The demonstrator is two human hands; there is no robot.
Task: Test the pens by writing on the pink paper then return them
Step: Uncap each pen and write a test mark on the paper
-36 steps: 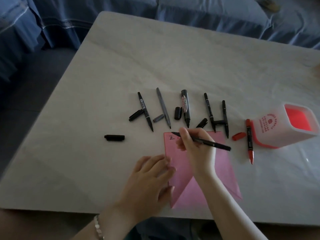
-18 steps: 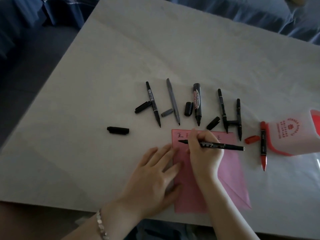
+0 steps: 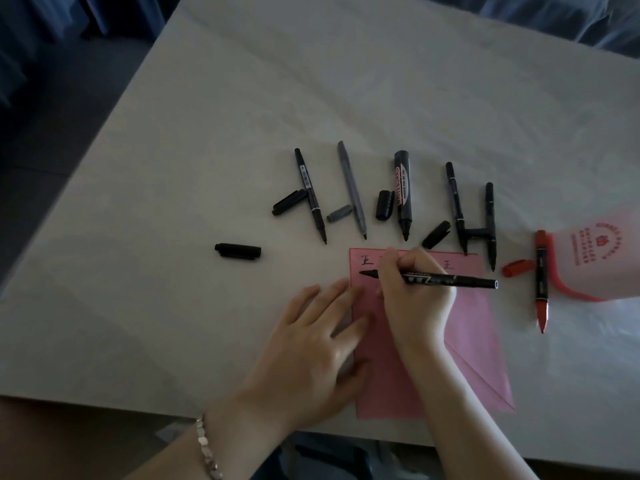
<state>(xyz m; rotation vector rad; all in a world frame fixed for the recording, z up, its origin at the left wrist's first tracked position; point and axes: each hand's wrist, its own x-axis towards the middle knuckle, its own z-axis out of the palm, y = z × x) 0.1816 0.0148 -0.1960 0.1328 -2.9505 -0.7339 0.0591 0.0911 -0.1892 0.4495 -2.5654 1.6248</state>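
Observation:
The pink paper (image 3: 478, 327) lies near the table's front edge with small written characters along its top. My right hand (image 3: 412, 296) grips a black pen (image 3: 450, 279) lying almost level, its tip over the paper's upper left part. My left hand (image 3: 311, 344) rests flat with spread fingers on the paper's left edge. Beyond the paper lie several uncapped pens: a thin black one (image 3: 310, 195), a grey one (image 3: 352, 189), a thick black marker (image 3: 402, 194), two more black ones (image 3: 456, 206) and a red one (image 3: 541, 278).
Loose caps lie among the pens; one black cap (image 3: 238, 251) sits apart at the left, and a red cap (image 3: 518, 267) sits beside the red pen. A white and red pen holder (image 3: 595, 258) lies on its side at the right edge. The table (image 3: 346, 81) stretches back to blue cushions.
The view has moved in closer and tilted down. My right hand has lowered the pen tip from the paper's top edge to a spot just below. My left hand slid up along the paper's left edge.

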